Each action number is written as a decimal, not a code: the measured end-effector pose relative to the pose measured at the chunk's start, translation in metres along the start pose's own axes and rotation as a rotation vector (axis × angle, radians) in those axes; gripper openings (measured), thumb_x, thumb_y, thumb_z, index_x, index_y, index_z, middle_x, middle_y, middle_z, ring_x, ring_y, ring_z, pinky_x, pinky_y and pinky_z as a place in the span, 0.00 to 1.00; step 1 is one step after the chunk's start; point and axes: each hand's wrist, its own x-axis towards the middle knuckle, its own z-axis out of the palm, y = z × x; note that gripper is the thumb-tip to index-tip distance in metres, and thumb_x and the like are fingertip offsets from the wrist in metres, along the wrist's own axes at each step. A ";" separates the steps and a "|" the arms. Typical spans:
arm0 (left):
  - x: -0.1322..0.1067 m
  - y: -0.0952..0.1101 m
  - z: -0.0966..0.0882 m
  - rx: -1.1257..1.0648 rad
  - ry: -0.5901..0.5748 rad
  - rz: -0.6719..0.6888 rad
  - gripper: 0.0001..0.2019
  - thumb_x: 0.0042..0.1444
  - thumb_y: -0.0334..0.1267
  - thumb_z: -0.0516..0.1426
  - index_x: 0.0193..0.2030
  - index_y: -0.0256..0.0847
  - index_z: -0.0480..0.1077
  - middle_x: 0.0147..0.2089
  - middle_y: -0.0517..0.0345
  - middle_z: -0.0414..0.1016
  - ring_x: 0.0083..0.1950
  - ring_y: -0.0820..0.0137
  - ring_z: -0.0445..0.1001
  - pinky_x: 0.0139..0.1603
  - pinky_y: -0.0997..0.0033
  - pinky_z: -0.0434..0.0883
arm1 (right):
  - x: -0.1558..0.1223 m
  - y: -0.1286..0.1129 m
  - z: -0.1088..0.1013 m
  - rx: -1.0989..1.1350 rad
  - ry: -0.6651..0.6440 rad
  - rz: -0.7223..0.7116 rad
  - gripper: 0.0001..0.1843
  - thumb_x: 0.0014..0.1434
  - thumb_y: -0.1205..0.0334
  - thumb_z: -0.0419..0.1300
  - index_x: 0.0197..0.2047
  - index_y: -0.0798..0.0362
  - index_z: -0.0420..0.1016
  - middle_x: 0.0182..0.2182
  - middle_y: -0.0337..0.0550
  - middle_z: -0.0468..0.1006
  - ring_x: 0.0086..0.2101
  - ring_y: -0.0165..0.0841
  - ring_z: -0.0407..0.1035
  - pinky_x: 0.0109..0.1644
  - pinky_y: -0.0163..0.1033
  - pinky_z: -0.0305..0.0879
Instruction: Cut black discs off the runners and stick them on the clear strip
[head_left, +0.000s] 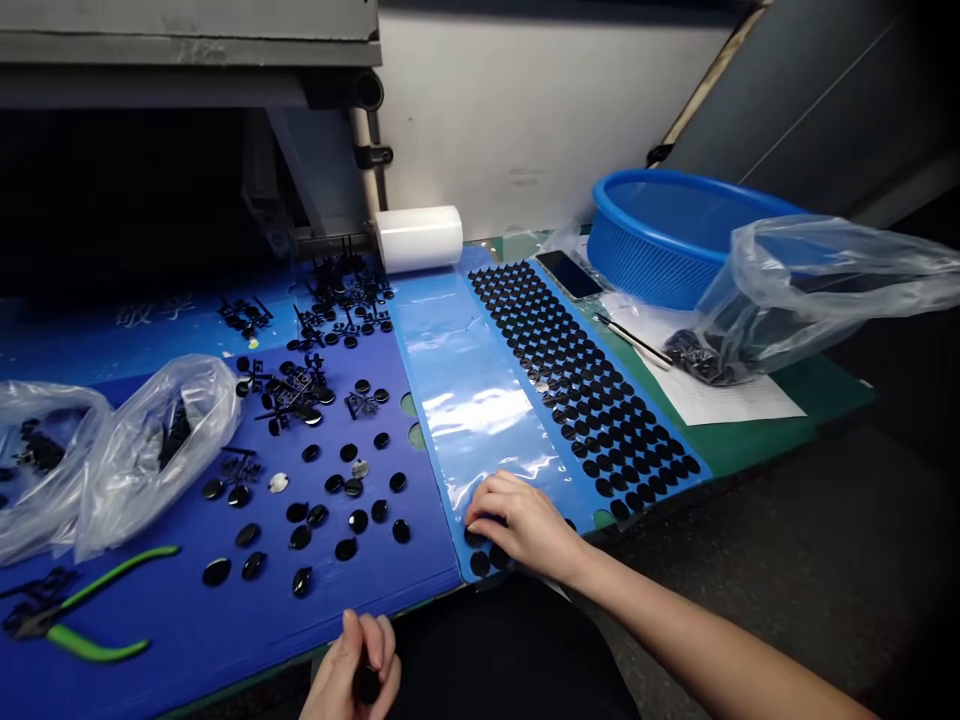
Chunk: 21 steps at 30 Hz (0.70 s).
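Left hand (349, 665) pinches a disc (367, 684), right hand (521, 525) lies open on the film (465, 390), and a careless slide could scatter the rows (585, 390).

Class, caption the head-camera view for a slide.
Right hand touches rows of black discs on blue film; left hand holds one.
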 end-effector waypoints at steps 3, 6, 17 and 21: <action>0.002 -0.008 -0.002 -0.053 -0.076 0.013 0.22 0.49 0.52 0.52 0.16 0.36 0.63 0.18 0.64 0.57 0.16 0.83 0.49 0.18 0.81 0.49 | 0.000 0.004 0.003 -0.076 -0.005 -0.024 0.04 0.54 0.68 0.59 0.30 0.50 0.73 0.30 0.38 0.71 0.35 0.35 0.62 0.38 0.38 0.56; 0.000 -0.009 0.000 0.031 -0.082 -0.008 0.20 0.52 0.50 0.51 0.19 0.36 0.64 0.20 0.63 0.58 0.17 0.82 0.49 0.18 0.81 0.48 | 0.000 0.005 0.004 -0.125 -0.003 -0.040 0.04 0.54 0.67 0.59 0.30 0.50 0.72 0.30 0.37 0.71 0.35 0.35 0.62 0.38 0.37 0.57; -0.008 -0.001 0.022 0.081 -0.052 0.027 0.06 0.42 0.29 0.56 0.29 0.41 0.64 0.29 0.60 0.67 0.29 0.75 0.64 0.31 0.76 0.61 | -0.001 0.004 0.005 -0.222 0.021 -0.058 0.03 0.55 0.66 0.59 0.31 0.50 0.72 0.30 0.37 0.70 0.35 0.33 0.62 0.39 0.36 0.58; -0.007 -0.001 0.023 0.034 -0.054 0.019 0.11 0.39 0.23 0.52 0.30 0.41 0.64 0.30 0.57 0.69 0.31 0.73 0.66 0.30 0.74 0.62 | -0.002 0.004 0.006 -0.251 0.022 -0.064 0.03 0.55 0.66 0.58 0.31 0.49 0.71 0.30 0.37 0.69 0.35 0.34 0.62 0.39 0.37 0.57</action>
